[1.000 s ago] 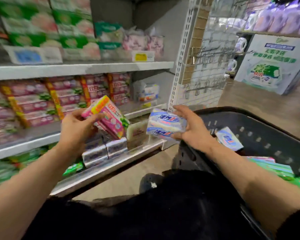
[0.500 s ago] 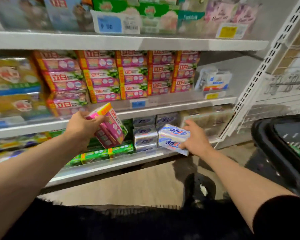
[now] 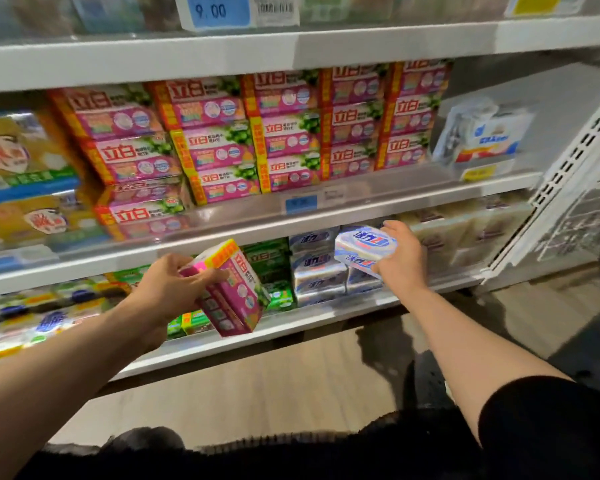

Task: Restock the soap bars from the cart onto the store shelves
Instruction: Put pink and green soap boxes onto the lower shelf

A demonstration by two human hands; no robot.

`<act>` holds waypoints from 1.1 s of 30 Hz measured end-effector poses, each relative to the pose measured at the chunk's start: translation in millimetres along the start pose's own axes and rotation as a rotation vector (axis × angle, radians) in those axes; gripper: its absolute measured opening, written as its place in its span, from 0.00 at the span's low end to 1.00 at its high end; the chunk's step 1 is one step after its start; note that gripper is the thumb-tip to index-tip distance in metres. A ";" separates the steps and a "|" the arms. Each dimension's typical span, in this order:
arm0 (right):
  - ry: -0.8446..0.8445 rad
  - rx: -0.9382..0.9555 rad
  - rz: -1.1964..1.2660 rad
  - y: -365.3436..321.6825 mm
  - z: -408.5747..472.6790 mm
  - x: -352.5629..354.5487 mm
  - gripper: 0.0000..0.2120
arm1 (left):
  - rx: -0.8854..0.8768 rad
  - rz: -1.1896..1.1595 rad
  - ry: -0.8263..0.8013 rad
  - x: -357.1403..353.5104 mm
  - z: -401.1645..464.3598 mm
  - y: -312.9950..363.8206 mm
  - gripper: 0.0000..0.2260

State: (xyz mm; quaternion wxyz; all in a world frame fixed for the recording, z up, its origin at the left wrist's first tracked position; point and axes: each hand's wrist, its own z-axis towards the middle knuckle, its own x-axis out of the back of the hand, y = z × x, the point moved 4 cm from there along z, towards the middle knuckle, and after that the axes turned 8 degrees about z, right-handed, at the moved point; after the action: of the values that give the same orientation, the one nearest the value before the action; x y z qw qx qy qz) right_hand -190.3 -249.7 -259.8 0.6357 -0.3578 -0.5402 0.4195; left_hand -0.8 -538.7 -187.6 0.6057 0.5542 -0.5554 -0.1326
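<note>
The white-and-blue plastic-wrapped soap pack sits in the right hand, whose fingers curl over its right end with the thumb underneath, clamped on it; the pack's long axis runs left to right, roughly level, its printed face turned up and toward the camera, and its free end pointing left, away from the palm. Just below and left of those fingertips stand matching silver-blue wrapped soap packs already stacked on the lowest white metal shelf, so the held pack appears to be going on top of that stack, though it does not yet rest there. The left hand grips a pink cardboard soap carton with an orange-yellow band, fingers wrapped round its upper left edge; the carton is tilted, its long axis running from upper left by the fingers down to the lower right, its banded end uppermost. Above the left fingertips, on the middle white shelf, rows of identical pink cartons stand stacked, with a lower stack at the left end that looks like the likely slot. Judging by this, restocking is mid-way: much stock is shelved, two items are in hand, and neither is placed. The cart is barely in view, so what remains in it cannot be told.
</note>
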 end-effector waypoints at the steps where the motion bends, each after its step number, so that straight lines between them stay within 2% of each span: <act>1: -0.021 0.015 -0.020 1.0 6.1 0.6 0.35 | 0.001 -0.003 -0.010 -1.9 2.6 0.7 0.09; 3: -0.017 0.052 -0.081 3.6 9.6 3.0 0.33 | 0.013 -0.008 -0.012 -7.0 6.9 2.7 0.10; 6: 0.176 0.119 -0.138 7.9 -0.4 7.9 0.27 | 0.031 0.009 -0.023 -16.3 10.9 4.1 0.11; 8: 0.332 0.017 -0.229 12.2 -9.8 6.3 0.21 | 0.039 0.022 -0.053 -22.1 12.4 4.5 0.11; 10: 0.415 -0.180 -0.246 17.3 -14.5 0.9 0.14 | 0.049 0.023 -0.073 -27.3 14.2 4.9 0.12; 13: 0.426 -0.351 -0.053 24.9 -10.8 -10.1 0.12 | 0.065 0.015 -0.090 -33.3 18.6 5.9 0.11; 17: 0.460 -0.328 0.181 29.8 -5.9 -16.6 0.15 | 0.143 -0.049 -0.108 -37.4 20.6 5.5 0.11; 20: 0.428 -0.317 0.105 34.9 -4.2 -17.5 0.13 | 0.217 -0.142 -0.144 -40.0 20.2 7.2 0.11; 26: 0.322 -0.315 0.063 41.6 -1.0 -15.7 0.15 | 0.333 -0.339 -0.205 -43.2 9.2 12.4 0.06; 29: 0.303 -0.310 0.037 37.3 -4.0 -13.9 0.15 | 0.356 -0.411 -0.210 -41.3 1.4 5.0 0.08; 33: 0.299 -0.243 0.014 29.2 -14.4 -15.9 0.15 | 0.346 -0.435 -0.187 -41.5 -9.9 -6.4 0.05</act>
State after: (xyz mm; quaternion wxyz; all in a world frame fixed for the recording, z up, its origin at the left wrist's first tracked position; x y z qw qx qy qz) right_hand -181.4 -252.9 -294.7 0.6580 -0.4939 -0.4840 0.2981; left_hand -4.2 -503.5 -212.4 0.4057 0.7406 -0.4914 -0.2133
